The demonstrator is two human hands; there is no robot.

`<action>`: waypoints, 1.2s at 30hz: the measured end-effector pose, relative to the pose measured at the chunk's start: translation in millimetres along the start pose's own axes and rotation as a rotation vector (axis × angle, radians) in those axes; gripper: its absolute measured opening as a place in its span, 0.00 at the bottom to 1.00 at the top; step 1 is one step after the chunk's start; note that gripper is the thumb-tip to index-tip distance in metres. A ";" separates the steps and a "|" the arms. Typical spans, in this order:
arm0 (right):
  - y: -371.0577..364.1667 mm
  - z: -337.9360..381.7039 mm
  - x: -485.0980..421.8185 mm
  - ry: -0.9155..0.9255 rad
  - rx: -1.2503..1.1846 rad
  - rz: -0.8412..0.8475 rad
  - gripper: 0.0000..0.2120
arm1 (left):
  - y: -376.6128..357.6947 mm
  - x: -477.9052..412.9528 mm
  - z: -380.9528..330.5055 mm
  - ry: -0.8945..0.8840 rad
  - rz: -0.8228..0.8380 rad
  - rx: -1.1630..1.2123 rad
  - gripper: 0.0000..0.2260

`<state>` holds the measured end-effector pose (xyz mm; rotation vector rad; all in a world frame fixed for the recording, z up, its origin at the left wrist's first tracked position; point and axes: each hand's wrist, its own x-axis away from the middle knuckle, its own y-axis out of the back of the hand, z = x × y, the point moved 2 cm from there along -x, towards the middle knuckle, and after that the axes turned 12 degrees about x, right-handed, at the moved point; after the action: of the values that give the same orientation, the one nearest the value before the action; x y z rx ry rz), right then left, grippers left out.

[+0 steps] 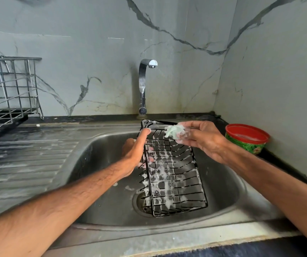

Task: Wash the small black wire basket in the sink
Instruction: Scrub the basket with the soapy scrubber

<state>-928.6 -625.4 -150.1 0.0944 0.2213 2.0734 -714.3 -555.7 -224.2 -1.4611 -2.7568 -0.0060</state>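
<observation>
Steel sink [223, 191], left hand [134, 153] gripping sudsy wire basket [173, 175], right hand [202, 140] pinching scrubber [172, 131], tub [245, 141] label illegible

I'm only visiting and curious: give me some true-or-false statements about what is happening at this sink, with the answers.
1. The left hand holds the black wire basket by its side. True.
2. Water streams from the tap. False: no water is running from it.
3. The right hand pinches a pale green scrubber at the basket's top end. True.
4. The basket is dry and free of soap. False: foam clings to its wires.
5. The red-rimmed tub sits inside the sink. False: it stands on the counter to the right.
</observation>
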 end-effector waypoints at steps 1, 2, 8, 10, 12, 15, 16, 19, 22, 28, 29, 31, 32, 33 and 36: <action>-0.3 0.0 -0.3 0.010 0.024 0.006 0.22 | 1.2 -1.2 1.2 -0.005 -0.012 0.006 0.33; -0.6 0.0 0.0 0.024 0.054 0.004 0.24 | 2.1 -0.2 -1.6 -0.020 -0.025 0.005 0.27; -11.1 7.7 8.0 0.278 0.707 -0.207 0.24 | 3.2 -1.6 1.3 0.170 0.020 0.117 0.44; -16.3 11.0 4.4 0.362 0.840 -0.250 0.24 | 0.6 2.6 0.6 0.222 0.055 0.148 0.44; -18.9 13.8 -4.0 0.441 0.864 -0.269 0.24 | -3.0 3.0 2.5 0.255 0.115 0.162 0.51; -27.1 16.5 -22.9 0.564 0.963 -0.228 0.19 | -3.9 -4.4 12.6 0.322 0.173 0.172 0.61; -31.4 15.3 -29.5 0.586 1.017 -0.207 0.18 | -2.9 -5.5 13.9 0.336 0.184 0.178 0.61; -42.9 8.2 -46.4 0.621 1.118 -0.165 0.16 | -1.0 4.7 6.4 0.390 0.192 0.198 0.61; -58.6 7.0 -53.5 0.697 1.147 -0.112 0.14 | -3.7 8.7 5.4 0.408 0.242 0.217 0.54; -77.9 9.4 -51.8 0.768 1.281 -0.011 0.06 | -14.3 3.2 10.9 0.338 0.220 0.242 0.50; -76.0 3.7 -51.5 0.757 1.344 0.002 0.06 | -12.9 5.3 7.5 0.320 0.213 0.235 0.48; -72.4 -10.6 -51.1 0.690 1.542 0.041 0.07 | -11.2 6.3 5.2 0.292 0.219 0.209 0.47; -72.1 -17.1 -50.4 0.638 1.617 0.076 0.09 | -11.4 5.4 6.3 0.289 0.224 0.209 0.52; -71.6 -21.9 -49.6 0.606 1.651 0.109 0.10 | -13.0 1.0 11.3 0.297 0.227 0.220 0.58; -71.8 -17.2 -47.9 0.637 1.719 0.104 0.09 | -15.5 -4.6 17.4 0.309 0.263 0.206 0.63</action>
<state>-846.4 -634.9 -179.9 0.4598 2.3076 1.3511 -724.8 -568.0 -241.6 -1.5987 -2.2388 0.0499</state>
